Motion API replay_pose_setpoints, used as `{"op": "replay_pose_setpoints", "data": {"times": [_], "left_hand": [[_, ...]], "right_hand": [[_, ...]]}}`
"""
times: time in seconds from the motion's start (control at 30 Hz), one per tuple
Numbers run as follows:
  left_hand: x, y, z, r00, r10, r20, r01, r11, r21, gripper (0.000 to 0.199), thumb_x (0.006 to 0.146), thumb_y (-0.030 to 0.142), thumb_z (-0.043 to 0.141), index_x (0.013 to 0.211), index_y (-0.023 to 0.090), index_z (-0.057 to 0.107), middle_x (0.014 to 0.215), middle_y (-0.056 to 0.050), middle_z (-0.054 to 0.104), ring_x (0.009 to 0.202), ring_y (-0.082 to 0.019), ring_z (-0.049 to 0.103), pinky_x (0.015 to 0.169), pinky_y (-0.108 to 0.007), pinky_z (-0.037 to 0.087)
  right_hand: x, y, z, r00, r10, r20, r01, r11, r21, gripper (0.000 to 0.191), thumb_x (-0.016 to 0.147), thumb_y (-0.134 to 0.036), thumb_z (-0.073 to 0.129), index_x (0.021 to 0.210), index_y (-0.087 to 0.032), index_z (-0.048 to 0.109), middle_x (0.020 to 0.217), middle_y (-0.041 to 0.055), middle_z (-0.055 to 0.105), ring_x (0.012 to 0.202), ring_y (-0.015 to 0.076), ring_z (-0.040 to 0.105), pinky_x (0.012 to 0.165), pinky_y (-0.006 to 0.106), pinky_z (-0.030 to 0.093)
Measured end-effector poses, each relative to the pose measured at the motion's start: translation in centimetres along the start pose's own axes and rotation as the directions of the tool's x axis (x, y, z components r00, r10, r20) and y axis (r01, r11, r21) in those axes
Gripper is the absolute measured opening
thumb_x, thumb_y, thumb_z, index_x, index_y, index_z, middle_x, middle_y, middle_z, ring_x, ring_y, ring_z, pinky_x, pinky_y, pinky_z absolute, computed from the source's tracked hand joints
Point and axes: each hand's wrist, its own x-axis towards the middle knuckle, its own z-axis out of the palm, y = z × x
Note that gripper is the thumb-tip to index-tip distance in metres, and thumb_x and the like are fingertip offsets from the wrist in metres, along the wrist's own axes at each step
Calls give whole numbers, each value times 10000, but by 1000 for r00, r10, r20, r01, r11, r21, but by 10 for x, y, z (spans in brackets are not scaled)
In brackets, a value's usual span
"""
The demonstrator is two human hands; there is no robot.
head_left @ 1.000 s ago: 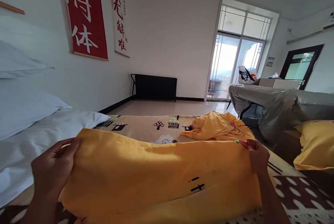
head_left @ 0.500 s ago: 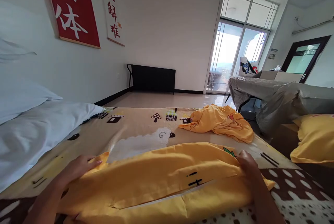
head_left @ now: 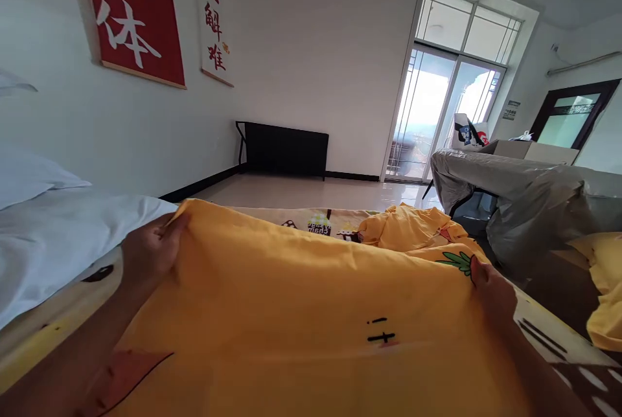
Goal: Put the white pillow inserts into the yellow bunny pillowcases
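Note:
A large yellow cloth (head_left: 301, 300) with small black marks and a green leaf print is stretched between my hands across the lower view. My left hand (head_left: 153, 245) pinches its upper left corner, raised near the white pillow. My right hand (head_left: 493, 291) grips its upper right edge beside the leaf print. Part of a reddish print shows at the cloth's lower left. Behind the cloth, a crumpled yellow cloth (head_left: 413, 226) lies on the patterned bed cover (head_left: 272, 215).
White pillows (head_left: 72, 229) lie at the left. On the right are a plastic-covered table (head_left: 525, 174) with a box on it and another yellow item (head_left: 607, 300). A black folded panel (head_left: 286, 150) leans by the far wall.
Both hands have risen and moved apart, my left one upward and my right one rightward. The yellow cloth is lifted and spread wider, hiding more of the bed cover.

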Motion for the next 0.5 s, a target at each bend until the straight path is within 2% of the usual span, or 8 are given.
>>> {"op": "replay_pose_setpoints", "data": {"times": [0.07, 0.13, 0.2, 0.27, 0.33, 0.4, 0.5], "left_hand": [[2, -6, 36, 998, 7, 59, -10, 999, 54, 537, 890, 490, 357, 1190, 107, 585, 928, -99, 673, 934, -261, 593, 775, -305, 417], [-9, -22, 73, 989, 50, 140, -64, 993, 103, 632, 903, 531, 298, 1378, 122, 381, 1156, -150, 610, 1027, -301, 571, 801, -354, 429], [-24, -47, 106, 965, 81, 248, -125, 978, 166, 720, 902, 530, 288, 1460, 95, 154, 1327, -217, 476, 1112, -339, 529, 826, -401, 436], [-36, -70, 130, 918, 85, 388, -205, 938, 280, 705, 889, 468, 323, 1439, 43, 203, 1305, -245, 479, 1139, -370, 503, 867, -445, 423], [-42, -88, 146, 881, 122, 456, -301, 889, 345, 622, 875, 397, 334, 1397, 59, 314, 1265, -217, 520, 1152, -370, 489, 900, -462, 409], [-44, -98, 152, 883, 160, 442, -342, 864, 369, 565, 861, 341, 323, 1344, 57, 394, 1219, -209, 554, 1142, -356, 501, 905, -455, 413], [-46, -108, 142, 889, 173, 424, -334, 879, 341, 509, 819, 301, 333, 1231, 58, 507, 1148, -223, 594, 1103, -348, 541, 885, -447, 432]], "right_hand": [[3, 7, 27, 998, -29, 49, 30, 999, -26, 631, 907, -599, 156, 1119, -212, 608, 886, 140, 690, 740, 261, 643, 565, 299, 396], [1, 15, 55, 982, -133, 133, 141, 989, -52, 517, 936, -499, 223, 1192, -206, 563, 901, 129, 693, 743, 240, 654, 586, 287, 414], [-1, 22, 76, 946, -254, 203, 274, 959, -75, 435, 948, -402, 268, 1252, -207, 512, 949, 119, 693, 779, 223, 664, 611, 273, 426], [0, 25, 88, 917, -328, 228, 359, 927, -111, 422, 959, -367, 250, 1283, -216, 473, 1026, 123, 679, 833, 228, 667, 620, 275, 433], [1, 23, 93, 914, -336, 228, 374, 915, -152, 439, 969, -369, 200, 1312, -228, 433, 1070, 128, 667, 837, 238, 670, 611, 288, 441], [0, 19, 93, 922, -312, 230, 356, 915, -188, 453, 968, -363, 177, 1324, -220, 418, 1066, 136, 668, 795, 249, 675, 602, 312, 455], [-10, 15, 85, 925, -319, 204, 356, 917, -178, 451, 949, -324, 203, 1283, -184, 471, 1051, 147, 673, 809, 255, 676, 653, 343, 485]]}}
